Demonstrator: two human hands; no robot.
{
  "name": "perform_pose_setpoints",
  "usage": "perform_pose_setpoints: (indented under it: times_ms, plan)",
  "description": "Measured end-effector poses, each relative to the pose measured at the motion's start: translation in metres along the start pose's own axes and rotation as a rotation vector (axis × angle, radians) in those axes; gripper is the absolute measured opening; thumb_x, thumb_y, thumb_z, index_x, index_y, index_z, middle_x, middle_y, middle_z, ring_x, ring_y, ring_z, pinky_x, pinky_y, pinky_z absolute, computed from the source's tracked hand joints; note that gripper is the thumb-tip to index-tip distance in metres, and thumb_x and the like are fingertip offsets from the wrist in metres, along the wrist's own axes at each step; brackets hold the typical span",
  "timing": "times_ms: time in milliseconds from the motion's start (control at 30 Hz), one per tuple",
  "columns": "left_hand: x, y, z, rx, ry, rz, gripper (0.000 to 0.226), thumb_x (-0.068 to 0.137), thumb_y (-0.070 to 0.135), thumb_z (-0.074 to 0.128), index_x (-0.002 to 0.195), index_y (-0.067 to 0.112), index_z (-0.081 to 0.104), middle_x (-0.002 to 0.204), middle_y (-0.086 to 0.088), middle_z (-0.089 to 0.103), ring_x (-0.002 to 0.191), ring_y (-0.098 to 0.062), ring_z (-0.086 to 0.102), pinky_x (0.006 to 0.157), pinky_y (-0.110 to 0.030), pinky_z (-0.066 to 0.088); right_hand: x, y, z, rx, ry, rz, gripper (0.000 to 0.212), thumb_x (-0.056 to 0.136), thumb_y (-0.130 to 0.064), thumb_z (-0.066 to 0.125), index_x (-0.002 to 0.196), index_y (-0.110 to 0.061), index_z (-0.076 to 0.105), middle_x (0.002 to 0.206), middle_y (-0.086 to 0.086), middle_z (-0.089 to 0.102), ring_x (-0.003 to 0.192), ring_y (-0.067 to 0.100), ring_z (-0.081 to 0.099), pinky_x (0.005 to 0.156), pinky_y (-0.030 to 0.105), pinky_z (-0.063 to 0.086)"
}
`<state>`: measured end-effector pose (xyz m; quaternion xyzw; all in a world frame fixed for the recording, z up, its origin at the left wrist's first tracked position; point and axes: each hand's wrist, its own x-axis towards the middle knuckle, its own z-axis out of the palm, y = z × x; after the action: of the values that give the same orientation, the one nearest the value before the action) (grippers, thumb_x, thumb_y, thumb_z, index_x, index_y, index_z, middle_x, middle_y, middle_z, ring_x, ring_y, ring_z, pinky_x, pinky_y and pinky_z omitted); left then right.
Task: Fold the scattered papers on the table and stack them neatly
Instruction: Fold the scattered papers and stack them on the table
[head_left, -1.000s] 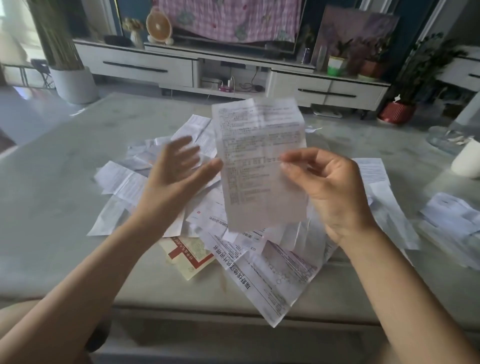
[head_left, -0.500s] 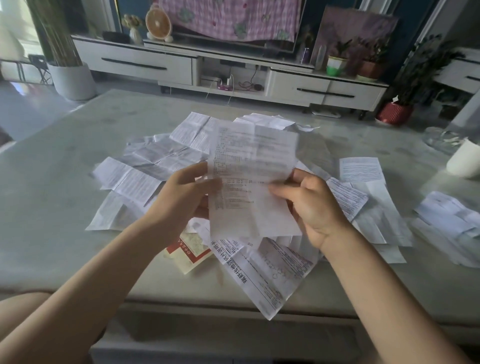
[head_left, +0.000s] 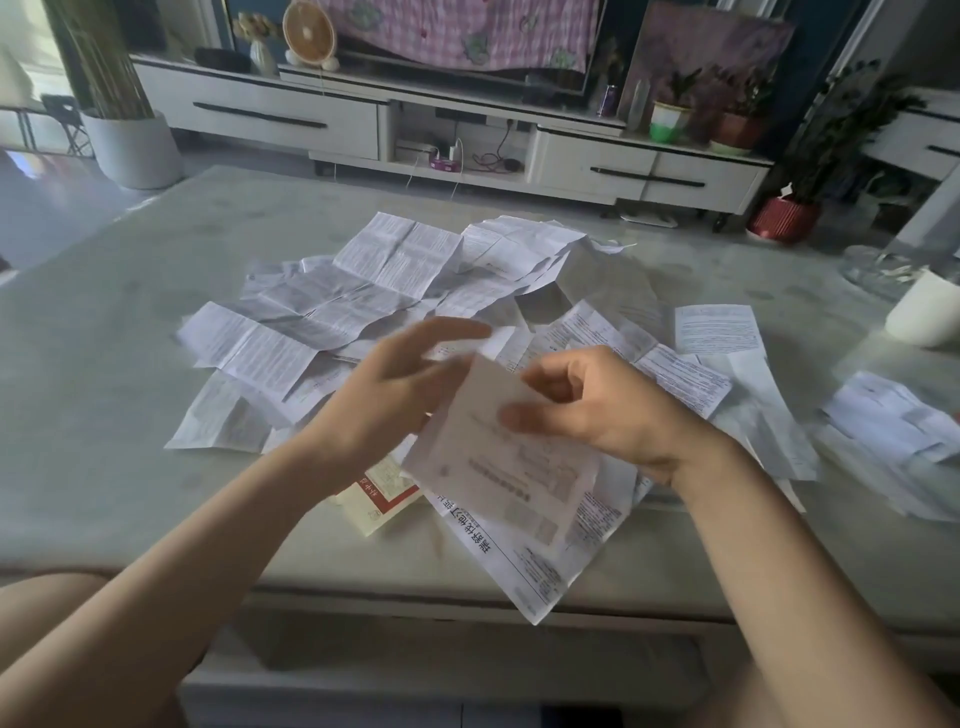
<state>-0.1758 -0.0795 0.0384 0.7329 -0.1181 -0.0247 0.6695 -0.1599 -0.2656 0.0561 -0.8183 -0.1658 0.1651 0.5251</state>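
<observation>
Bare table (head_left: 93, 415) lies left of the papers (head_left: 363, 291), one overhanging the near edge, while at centre the right hand (head_left: 613, 410) pinches a sheet (head_left: 509, 467), long axis slanting lower-right, left hand (head_left: 384, 395) spread beside it.

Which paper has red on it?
The cream leaflet at the pile's near edge. It alone has a red band; the other papers are white with dark print.

head cam – looks forward and down | close over table (head_left: 130, 415)
</observation>
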Motion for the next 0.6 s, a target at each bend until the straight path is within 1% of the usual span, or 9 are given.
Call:
perform_pose_setpoints:
  times_ms: [33,67,100,133,200,267,300,433,600]
  plan:
    - [0.002,-0.001,-0.001,-0.086,0.027,-0.054,0.023,0.087,0.036,0.057,0.106,0.025,0.064,0.076,-0.004,0.069,0.068,-0.018,0.063,0.058,-0.023,0.051,0.002,0.001,-0.001,0.051,0.09,-0.013,0.019,0.075,-0.012,0.072,0.092,-0.008,0.067,0.093,0.011,0.072,0.081,0.016,0.067,0.079,0.029,0.054]
    - [0.004,-0.001,-0.002,-0.171,0.029,-0.11,0.038,0.085,0.047,0.051,0.109,0.02,0.062,0.079,-0.007,0.071,0.071,-0.021,0.067,0.062,-0.026,0.053,0.004,0.003,-0.003,0.114,0.179,-0.019,0.015,0.076,-0.01,0.072,0.09,-0.008,0.066,0.09,0.01,0.072,0.078,0.015,0.067,0.077,0.028,0.054]
    - [0.005,-0.003,-0.003,-0.238,0.005,-0.148,0.048,0.084,0.052,0.047,0.11,0.015,0.062,0.083,-0.012,0.072,0.075,-0.025,0.069,0.065,-0.031,0.056,0.005,0.004,-0.005,0.18,0.25,-0.021,0.014,0.076,-0.009,0.071,0.09,-0.009,0.066,0.09,0.009,0.071,0.078,0.015,0.067,0.076,0.027,0.055]
    - [0.004,-0.004,-0.001,-0.28,-0.028,-0.161,0.051,0.085,0.053,0.047,0.109,0.011,0.063,0.088,-0.015,0.072,0.08,-0.029,0.07,0.067,-0.035,0.057,0.007,0.006,-0.007,0.239,0.296,-0.018,0.015,0.077,-0.009,0.07,0.091,-0.008,0.065,0.091,0.01,0.071,0.079,0.017,0.067,0.076,0.028,0.055]
    - [-0.001,-0.004,0.007,-0.296,-0.035,-0.156,0.039,0.087,0.039,0.057,0.105,0.006,0.064,0.093,-0.016,0.072,0.082,-0.03,0.07,0.068,-0.035,0.057,0.009,0.007,-0.006,0.315,0.336,-0.004,0.018,0.079,-0.009,0.069,0.096,-0.006,0.065,0.094,0.012,0.071,0.081,0.019,0.067,0.077,0.029,0.054]
    - [-0.003,-0.006,0.015,-0.262,0.062,-0.165,0.019,0.088,0.016,0.06,0.1,0.004,0.066,0.088,-0.013,0.073,0.077,-0.026,0.071,0.065,-0.03,0.058,0.01,0.007,-0.002,0.343,0.346,-0.001,0.022,0.08,-0.008,0.067,0.101,-0.004,0.064,0.095,0.013,0.07,0.081,0.018,0.066,0.076,0.027,0.054]
    - [-0.003,-0.008,0.017,-0.241,0.114,-0.17,0.013,0.088,0.009,0.059,0.097,0.004,0.067,0.084,-0.012,0.073,0.073,-0.023,0.071,0.062,-0.028,0.058,0.01,0.007,-0.001,0.35,0.344,0.0,0.022,0.08,-0.007,0.067,0.102,-0.003,0.064,0.096,0.014,0.07,0.082,0.019,0.066,0.077,0.027,0.054]
    - [-0.004,-0.009,0.018,-0.206,0.177,-0.164,0.008,0.087,0.004,0.061,0.087,0.006,0.068,0.078,-0.009,0.074,0.068,-0.02,0.071,0.057,-0.025,0.056,0.008,0.008,0.0,0.328,0.316,0.021,0.023,0.08,-0.003,0.067,0.102,-0.005,0.063,0.1,0.017,0.07,0.088,0.024,0.067,0.084,0.036,0.054]
    - [-0.003,-0.01,0.017,-0.205,0.179,-0.126,0.012,0.085,0.0,0.061,0.081,0.009,0.068,0.073,-0.005,0.073,0.066,-0.018,0.071,0.055,-0.023,0.055,0.009,0.008,0.0,0.33,0.329,0.014,0.023,0.077,-0.001,0.068,0.1,-0.006,0.064,0.095,0.013,0.071,0.082,0.02,0.068,0.08,0.031,0.055]
